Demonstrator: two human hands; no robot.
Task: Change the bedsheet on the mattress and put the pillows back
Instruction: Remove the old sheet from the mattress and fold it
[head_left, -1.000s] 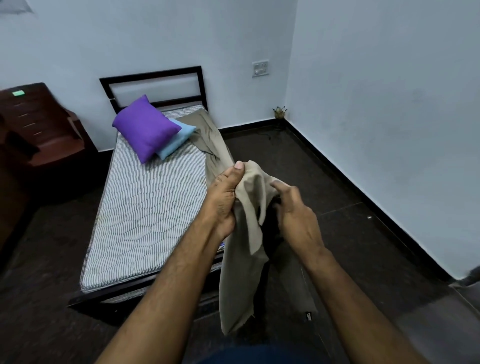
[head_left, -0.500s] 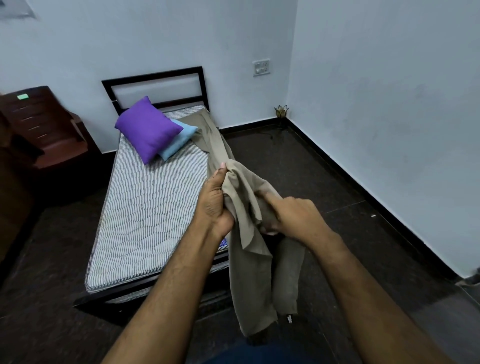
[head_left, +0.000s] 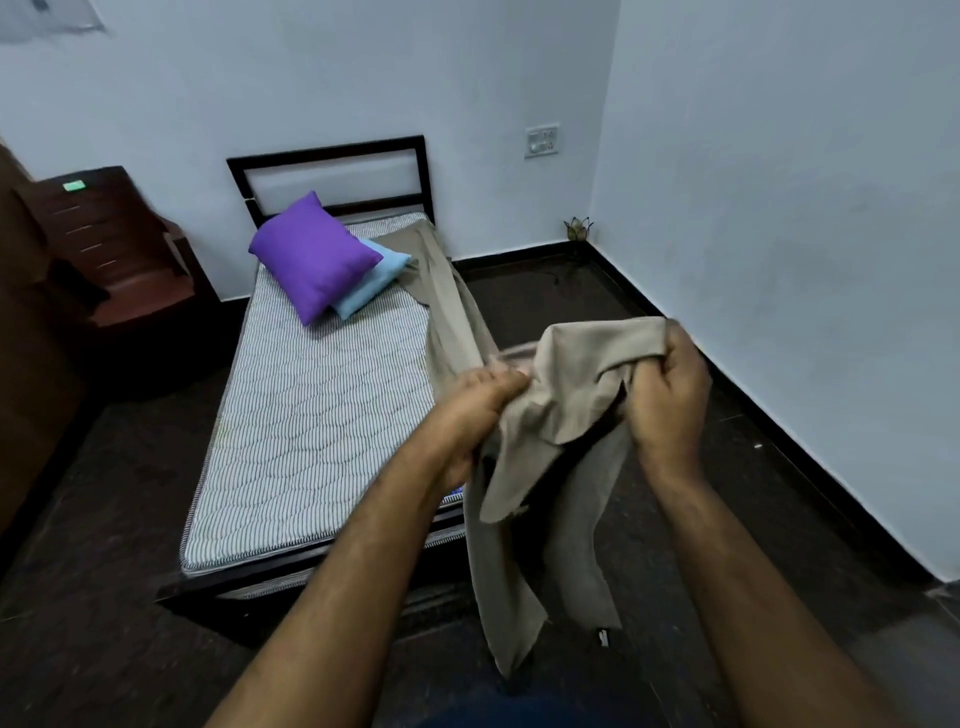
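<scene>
A beige bedsheet (head_left: 566, 395) trails from the head of the bed along its right edge to my hands, and its loose end hangs toward the floor. My left hand (head_left: 478, 410) grips a bunched fold of it beside the mattress's right edge. My right hand (head_left: 670, 384) grips another bunch further right, over the floor. The striped mattress (head_left: 322, 415) lies bare on a dark bed frame. A purple pillow (head_left: 314, 254) leans on a light blue pillow (head_left: 374, 280) at the head end.
A brown chair (head_left: 114, 254) stands to the left of the bed. The dark headboard (head_left: 332, 171) is against the back wall. A wall switch plate (head_left: 541, 141) and a small plant-like ornament (head_left: 577, 228) sit near the corner. Dark floor (head_left: 597, 291) runs along the right wall.
My right hand has moved right and up with its bunch of sheet, away from my left hand. The fabric between the hands has spread wider. The view has shifted slightly.
</scene>
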